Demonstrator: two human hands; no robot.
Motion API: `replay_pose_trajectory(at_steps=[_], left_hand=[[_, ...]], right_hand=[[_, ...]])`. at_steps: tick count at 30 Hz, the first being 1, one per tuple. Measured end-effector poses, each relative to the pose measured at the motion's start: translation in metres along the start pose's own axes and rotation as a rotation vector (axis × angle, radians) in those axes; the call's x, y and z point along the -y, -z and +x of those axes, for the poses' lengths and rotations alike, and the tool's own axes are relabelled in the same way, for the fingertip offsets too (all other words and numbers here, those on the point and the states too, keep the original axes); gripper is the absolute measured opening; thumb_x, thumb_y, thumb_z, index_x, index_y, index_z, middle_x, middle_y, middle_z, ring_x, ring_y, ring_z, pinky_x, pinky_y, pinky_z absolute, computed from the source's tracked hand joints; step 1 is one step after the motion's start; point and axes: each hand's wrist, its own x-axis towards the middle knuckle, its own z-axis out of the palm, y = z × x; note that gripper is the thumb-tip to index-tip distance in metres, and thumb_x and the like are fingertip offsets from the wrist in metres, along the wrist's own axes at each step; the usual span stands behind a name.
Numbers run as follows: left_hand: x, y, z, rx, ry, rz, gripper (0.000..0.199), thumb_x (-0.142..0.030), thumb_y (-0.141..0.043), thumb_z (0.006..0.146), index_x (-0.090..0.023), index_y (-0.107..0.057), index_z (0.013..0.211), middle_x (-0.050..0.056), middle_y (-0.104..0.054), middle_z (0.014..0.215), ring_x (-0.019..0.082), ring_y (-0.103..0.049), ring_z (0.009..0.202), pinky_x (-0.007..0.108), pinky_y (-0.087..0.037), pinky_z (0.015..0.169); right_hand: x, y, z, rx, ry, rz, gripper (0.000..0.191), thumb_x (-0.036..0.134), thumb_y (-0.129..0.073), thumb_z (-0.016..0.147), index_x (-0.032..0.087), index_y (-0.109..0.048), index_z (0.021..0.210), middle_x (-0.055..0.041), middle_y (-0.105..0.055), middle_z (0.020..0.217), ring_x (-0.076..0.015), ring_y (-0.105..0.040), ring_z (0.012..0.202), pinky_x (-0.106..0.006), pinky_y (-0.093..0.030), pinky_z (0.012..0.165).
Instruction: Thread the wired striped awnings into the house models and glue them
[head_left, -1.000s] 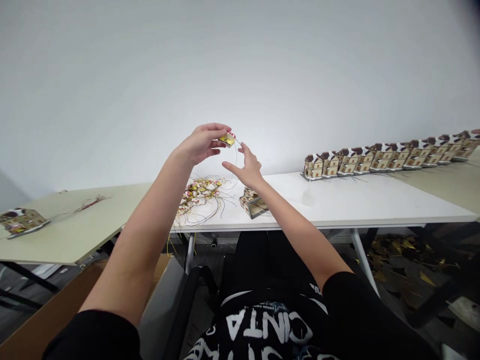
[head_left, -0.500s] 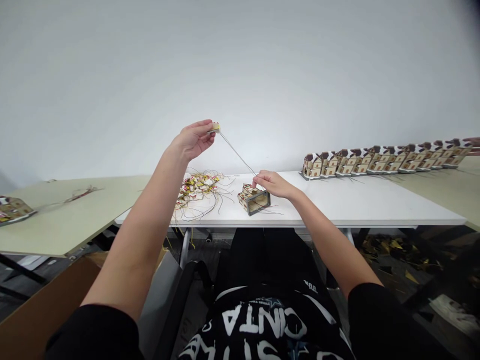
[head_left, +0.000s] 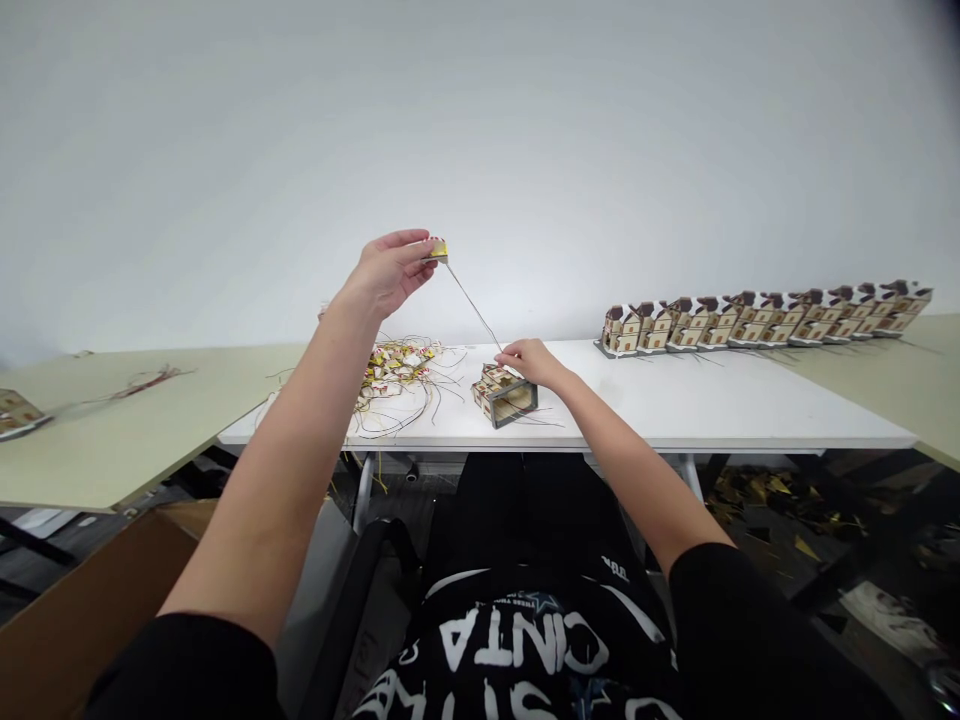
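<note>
Raised before the wall, my left hand (head_left: pixel 394 268) pinches a small yellow and white piece with a red-striped edge (head_left: pixel 437 250). Thin wires (head_left: pixel 472 305) run from that piece down to my right hand (head_left: pixel 534 362), whose fingertips are closed on them. Just beneath my right hand a miniature house (head_left: pixel 504 397) lies tipped on its side on the white table. Its hollow, grey-edged base faces me, and thin wires trail out of it. Left of the house, partly behind my left forearm, is a tangled heap of similar wired pieces (head_left: pixel 397 368).
A row of miniature houses (head_left: pixel 720 325) stands along the back right of the white table (head_left: pixel 637 410). Another house (head_left: pixel 19 412) and a wire bundle (head_left: pixel 154 380) lie on the left table. A cardboard box (head_left: pixel 112 580) stands below at left.
My right hand has slid a little up and left along the wires, away from the house. The left hand still holds the striped piece, slightly higher. A hand at the far right edge has gone.
</note>
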Motion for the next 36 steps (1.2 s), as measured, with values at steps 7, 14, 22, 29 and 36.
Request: replay_pose_trajectory(at_steps=[7, 14, 22, 29, 36], left_hand=[[0.002, 0.009, -0.002, 0.001, -0.017, 0.006, 0.017, -0.003, -0.069, 0.077, -0.014, -0.062, 0.088, 0.005, -0.070, 0.089, 0.011, -0.068, 0.074, 0.026, -0.056, 0.081], [-0.004, 0.007, -0.013, 0.023, -0.027, -0.008, 0.015, 0.000, -0.067, 0.080, -0.011, -0.062, 0.088, 0.008, -0.070, 0.090, 0.012, -0.069, 0.078, 0.024, -0.055, 0.077], [-0.019, 0.009, -0.018, 0.034, -0.033, -0.015, 0.014, -0.004, -0.065, 0.086, -0.014, -0.059, 0.094, 0.003, -0.070, 0.092, 0.009, -0.067, 0.081, 0.021, -0.053, 0.079], [-0.015, 0.010, -0.021, 0.023, -0.002, -0.039, 0.012, -0.001, -0.063, 0.085, -0.012, -0.060, 0.089, 0.007, -0.070, 0.089, 0.009, -0.067, 0.072, 0.020, -0.054, 0.072], [-0.012, 0.010, -0.024, 0.014, 0.018, -0.071, 0.016, -0.001, -0.067, 0.080, -0.014, -0.062, 0.087, 0.006, -0.071, 0.086, 0.009, -0.066, 0.069, 0.020, -0.055, 0.070]], right_hand=[[-0.009, -0.008, 0.003, -0.107, 0.035, -0.053, 0.036, 0.047, -0.052, 0.097, 0.017, -0.064, 0.082, -0.0031, -0.064, 0.083, -0.0185, -0.059, 0.085, -0.037, -0.043, 0.087], [-0.011, 0.009, 0.006, -0.113, 0.066, -0.021, 0.032, 0.048, -0.068, 0.086, 0.020, -0.072, 0.071, -0.0085, -0.065, 0.084, -0.0233, -0.058, 0.086, -0.033, -0.041, 0.082], [-0.014, 0.014, -0.003, -0.017, 0.033, 0.059, 0.040, 0.055, -0.061, 0.087, 0.018, -0.075, 0.079, -0.0031, -0.068, 0.068, -0.0174, -0.062, 0.067, -0.027, -0.045, 0.065], [0.001, 0.007, -0.003, -0.024, 0.023, -0.100, 0.025, 0.042, -0.072, 0.084, 0.019, -0.077, 0.075, -0.0079, -0.071, 0.089, -0.0226, -0.061, 0.089, -0.030, -0.040, 0.078], [0.009, 0.016, 0.000, 0.030, -0.064, -0.224, 0.021, 0.032, -0.072, 0.083, 0.018, -0.072, 0.067, -0.0045, -0.067, 0.071, -0.0212, -0.057, 0.080, -0.031, -0.032, 0.074]])
